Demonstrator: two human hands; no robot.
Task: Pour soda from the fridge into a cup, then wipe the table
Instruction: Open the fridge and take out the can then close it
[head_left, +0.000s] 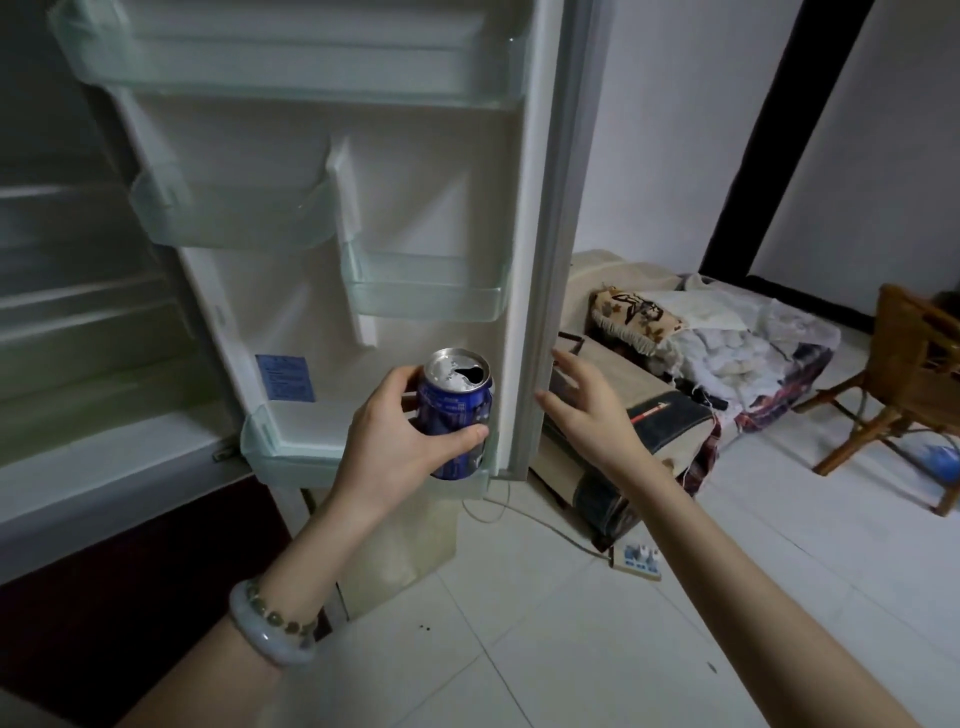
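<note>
The blue soda can (456, 410), top open, stands upright in the left hand (397, 449), fingers and thumb wrapped round it, just in front of the bottom door shelf (275, 447). The right hand (587, 410), fingers spread, holds nothing, near the fridge door (545, 234) edge. I'd swing that shut gently with 1 hand, keeping the can level so nothing slops.

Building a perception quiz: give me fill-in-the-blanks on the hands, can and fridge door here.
The left hand grips a soda can coloured ____.
The right hand, fingers spread, holds ____.
The fridge door stands ____.
Missing words: blue; nothing; open.
</note>
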